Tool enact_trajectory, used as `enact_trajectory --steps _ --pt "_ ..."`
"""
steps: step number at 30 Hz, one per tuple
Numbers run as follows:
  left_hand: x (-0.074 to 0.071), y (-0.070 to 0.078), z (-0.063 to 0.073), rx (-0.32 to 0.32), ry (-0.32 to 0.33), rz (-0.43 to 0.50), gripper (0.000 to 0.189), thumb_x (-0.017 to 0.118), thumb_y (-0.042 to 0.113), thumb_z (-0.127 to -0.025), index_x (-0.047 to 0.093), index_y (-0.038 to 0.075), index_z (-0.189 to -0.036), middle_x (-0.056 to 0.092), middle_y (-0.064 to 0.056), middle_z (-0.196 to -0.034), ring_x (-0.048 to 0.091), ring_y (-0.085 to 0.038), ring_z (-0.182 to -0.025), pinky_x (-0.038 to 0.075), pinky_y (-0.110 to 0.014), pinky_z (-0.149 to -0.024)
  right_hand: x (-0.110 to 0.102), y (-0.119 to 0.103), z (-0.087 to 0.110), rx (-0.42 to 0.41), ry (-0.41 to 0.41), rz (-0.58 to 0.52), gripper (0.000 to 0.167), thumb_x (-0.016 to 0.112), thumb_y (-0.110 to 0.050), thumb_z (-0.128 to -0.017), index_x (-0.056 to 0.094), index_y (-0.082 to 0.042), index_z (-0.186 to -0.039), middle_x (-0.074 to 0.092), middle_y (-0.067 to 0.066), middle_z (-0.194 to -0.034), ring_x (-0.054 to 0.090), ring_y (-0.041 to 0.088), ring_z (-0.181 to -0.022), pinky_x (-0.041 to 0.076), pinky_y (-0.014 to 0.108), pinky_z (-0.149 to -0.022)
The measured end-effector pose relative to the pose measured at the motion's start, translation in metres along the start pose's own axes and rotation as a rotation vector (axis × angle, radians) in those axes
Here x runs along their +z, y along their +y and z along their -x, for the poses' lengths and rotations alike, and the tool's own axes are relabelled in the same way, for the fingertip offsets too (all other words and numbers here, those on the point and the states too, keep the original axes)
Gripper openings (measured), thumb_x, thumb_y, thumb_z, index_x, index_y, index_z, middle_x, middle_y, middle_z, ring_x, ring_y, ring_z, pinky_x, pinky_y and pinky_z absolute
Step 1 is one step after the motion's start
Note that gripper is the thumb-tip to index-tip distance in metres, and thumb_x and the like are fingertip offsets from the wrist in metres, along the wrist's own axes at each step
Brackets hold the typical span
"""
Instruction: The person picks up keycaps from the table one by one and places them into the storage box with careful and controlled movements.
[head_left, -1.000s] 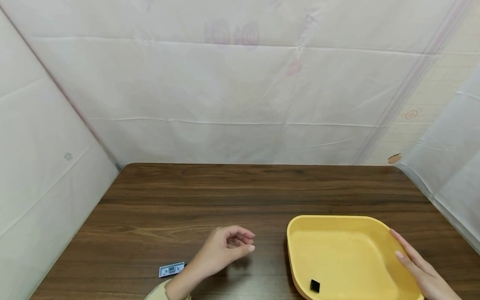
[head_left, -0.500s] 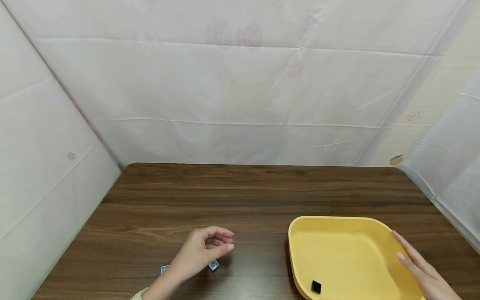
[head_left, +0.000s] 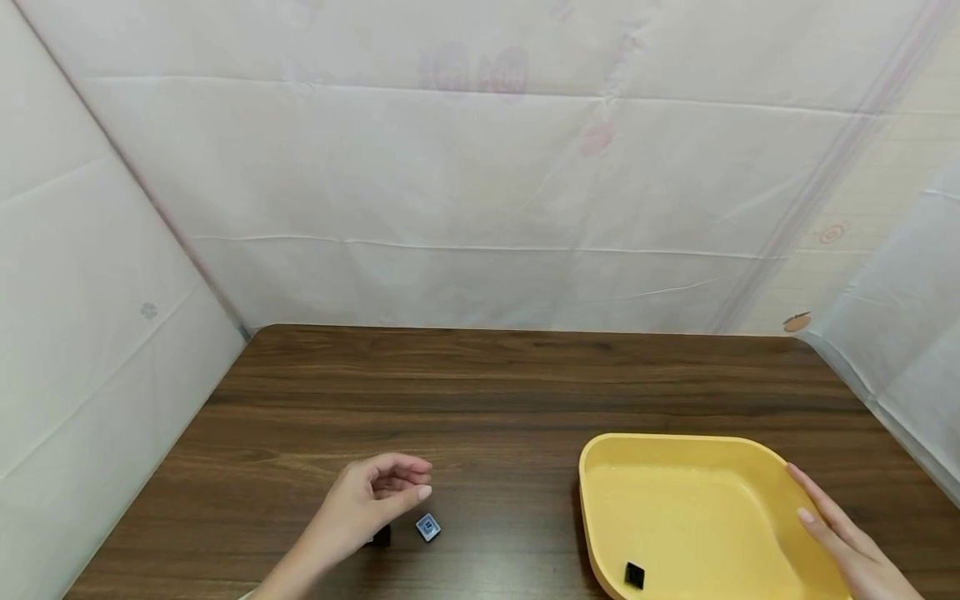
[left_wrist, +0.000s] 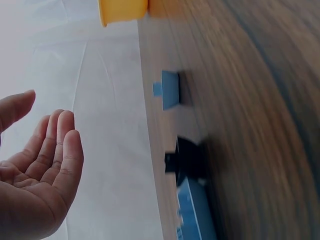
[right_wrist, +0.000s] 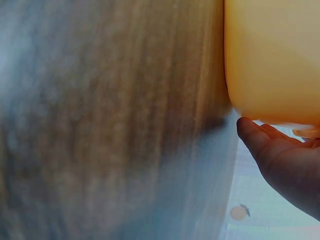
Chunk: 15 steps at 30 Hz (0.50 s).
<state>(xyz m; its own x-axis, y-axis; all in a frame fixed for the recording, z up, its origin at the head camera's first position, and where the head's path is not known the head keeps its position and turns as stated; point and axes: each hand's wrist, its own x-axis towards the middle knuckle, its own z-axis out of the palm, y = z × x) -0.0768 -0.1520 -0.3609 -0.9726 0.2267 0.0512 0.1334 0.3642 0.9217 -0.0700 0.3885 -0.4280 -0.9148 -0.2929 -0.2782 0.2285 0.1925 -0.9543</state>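
My left hand (head_left: 367, 504) hovers above the table with its fingers loosely curved and holds nothing. Below it, a small blue keycap (head_left: 428, 527) lies upside down, stem up. A black keycap (head_left: 382, 536) sits partly hidden behind that hand. In the left wrist view, a longer blue keycap (left_wrist: 196, 212) touches the black one; the forearm mostly covers it in the head view. At the right, my right hand (head_left: 847, 537) holds the side of a yellow tray (head_left: 675, 447), thumb over the rim and fingers outside. Another black keycap (head_left: 634, 575) rests inside the tray.
The dark wooden table (head_left: 450, 375) spreads under everything. White printed sheets (head_left: 420, 183) hang behind it and along both sides. The tray's raised wall stands between its inside and the table surface.
My left hand has moved left, uncovering the small blue keycap and part of a black one, while its arm now covers the long blue keycap. The right hand stays at the tray.
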Motion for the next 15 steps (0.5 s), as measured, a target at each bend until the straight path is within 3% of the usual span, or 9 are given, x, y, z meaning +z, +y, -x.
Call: enact_trajectory --steps 6,15 --pt "-0.013 -0.002 0.005 -0.046 0.027 -0.027 0.03 0.068 0.019 -0.082 0.062 -0.001 -0.104 0.065 -0.012 -0.096 0.059 -0.008 -0.08 0.05 -0.023 -0.071 0.0 0.001 0.0 -0.006 0.018 0.039 0.052 0.018 -0.022 -0.102 -0.012 -0.037 -0.143 0.0 -0.031 -0.135 0.045 -0.012 -0.1 0.052 0.031 -0.072" --pt "-0.029 -0.008 0.015 -0.052 0.08 -0.098 0.028 0.067 0.017 -0.083 0.062 -0.001 -0.104 0.066 -0.01 -0.096 0.06 -0.005 -0.08 0.05 -0.022 -0.071 0.0 0.002 -0.001 -0.007 0.038 0.072 0.053 0.018 -0.022 -0.102 -0.013 -0.035 -0.143 -0.004 -0.031 -0.137 0.041 -0.017 -0.099 0.051 0.033 -0.072"
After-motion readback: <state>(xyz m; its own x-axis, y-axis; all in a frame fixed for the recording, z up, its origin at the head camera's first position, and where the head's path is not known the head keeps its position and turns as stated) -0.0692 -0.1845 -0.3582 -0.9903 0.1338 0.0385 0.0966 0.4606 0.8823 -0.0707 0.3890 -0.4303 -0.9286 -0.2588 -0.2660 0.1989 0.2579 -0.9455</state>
